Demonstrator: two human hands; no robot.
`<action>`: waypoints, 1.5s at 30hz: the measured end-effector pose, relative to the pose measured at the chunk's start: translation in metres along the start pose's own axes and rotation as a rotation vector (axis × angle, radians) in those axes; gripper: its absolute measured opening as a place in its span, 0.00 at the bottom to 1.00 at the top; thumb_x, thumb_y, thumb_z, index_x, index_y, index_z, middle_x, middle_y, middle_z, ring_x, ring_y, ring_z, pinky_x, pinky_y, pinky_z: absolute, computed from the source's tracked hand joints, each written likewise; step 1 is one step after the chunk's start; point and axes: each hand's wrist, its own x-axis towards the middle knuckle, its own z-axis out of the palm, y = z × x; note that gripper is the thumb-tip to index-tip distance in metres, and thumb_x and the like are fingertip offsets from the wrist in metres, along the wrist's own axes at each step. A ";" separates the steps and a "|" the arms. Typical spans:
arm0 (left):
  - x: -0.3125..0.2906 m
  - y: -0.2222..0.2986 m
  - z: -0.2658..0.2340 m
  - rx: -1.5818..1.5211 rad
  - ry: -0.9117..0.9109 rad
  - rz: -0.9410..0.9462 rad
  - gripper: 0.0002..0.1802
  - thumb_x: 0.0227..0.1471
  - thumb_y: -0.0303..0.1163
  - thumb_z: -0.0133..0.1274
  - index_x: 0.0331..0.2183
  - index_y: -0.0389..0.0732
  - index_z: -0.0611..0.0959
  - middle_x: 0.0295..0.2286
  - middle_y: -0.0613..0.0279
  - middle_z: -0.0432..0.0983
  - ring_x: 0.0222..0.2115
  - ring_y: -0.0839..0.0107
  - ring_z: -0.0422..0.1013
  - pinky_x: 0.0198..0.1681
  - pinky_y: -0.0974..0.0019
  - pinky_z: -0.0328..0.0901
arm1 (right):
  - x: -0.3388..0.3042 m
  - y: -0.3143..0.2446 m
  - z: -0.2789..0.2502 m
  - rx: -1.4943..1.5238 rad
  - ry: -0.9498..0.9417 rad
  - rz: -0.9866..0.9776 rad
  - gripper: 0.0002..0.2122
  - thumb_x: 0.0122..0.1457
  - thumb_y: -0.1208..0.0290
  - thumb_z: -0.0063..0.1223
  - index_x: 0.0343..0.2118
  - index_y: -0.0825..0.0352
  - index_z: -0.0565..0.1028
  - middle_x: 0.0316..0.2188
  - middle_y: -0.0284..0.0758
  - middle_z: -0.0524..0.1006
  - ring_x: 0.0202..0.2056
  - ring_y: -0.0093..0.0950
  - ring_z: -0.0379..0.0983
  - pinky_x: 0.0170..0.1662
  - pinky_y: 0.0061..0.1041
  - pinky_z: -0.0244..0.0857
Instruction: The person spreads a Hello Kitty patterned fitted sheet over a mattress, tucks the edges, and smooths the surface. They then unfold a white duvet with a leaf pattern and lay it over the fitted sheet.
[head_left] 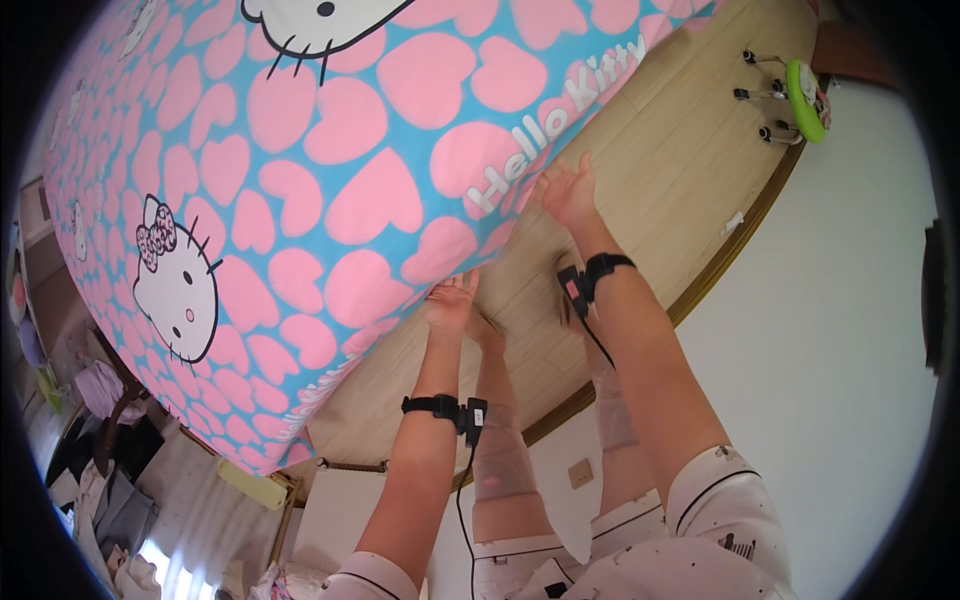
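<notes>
A bedsheet [375, 195] with pink hearts on blue and white cartoon cats is spread over a large bed-like surface. My left hand [450, 305] is palm up at the sheet's near edge, its fingers stretched out and touching or just under the hanging border. Farther along the same edge to the right, my right hand [570, 192] is also turned palm up with its fingers apart, close against the border. Nothing shows in either palm. Where the fingertips meet the sheet, they are partly hidden. Both wrists wear black straps with small cabled devices.
Light wooden floor [650, 150] runs between the bed and a white wall [820, 300]. A green-seated wheeled stool [805, 100] stands at the far right. My legs are below my arms. Clothes and bags [120, 500] are piled at the lower left.
</notes>
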 end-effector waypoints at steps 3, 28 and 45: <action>-0.002 -0.034 0.043 -0.150 -0.096 0.016 0.29 0.56 0.54 0.44 0.49 0.41 0.73 0.56 0.58 0.65 0.61 0.58 0.55 0.63 0.40 0.46 | 0.036 -0.052 0.041 0.025 0.042 -0.227 0.34 0.62 0.36 0.31 0.59 0.61 0.65 0.60 0.40 0.64 0.58 0.40 0.60 0.60 0.48 0.54; 0.122 -0.106 0.135 0.079 0.365 0.446 0.17 0.59 0.44 0.43 0.45 0.47 0.76 0.41 0.62 0.76 0.41 0.62 0.72 0.42 0.59 0.71 | 0.186 -0.156 -0.008 -0.855 0.592 -0.758 0.18 0.63 0.63 0.43 0.29 0.76 0.76 0.29 0.51 0.79 0.30 0.41 0.77 0.33 0.38 0.67; 0.103 -0.186 0.235 -0.141 0.074 0.090 0.24 0.58 0.50 0.41 0.48 0.44 0.75 0.46 0.59 0.74 0.47 0.58 0.70 0.45 0.51 0.69 | 0.113 -0.287 -0.013 -0.118 0.010 -0.075 0.33 0.63 0.39 0.35 0.62 0.62 0.60 0.59 0.39 0.65 0.59 0.37 0.62 0.62 0.40 0.55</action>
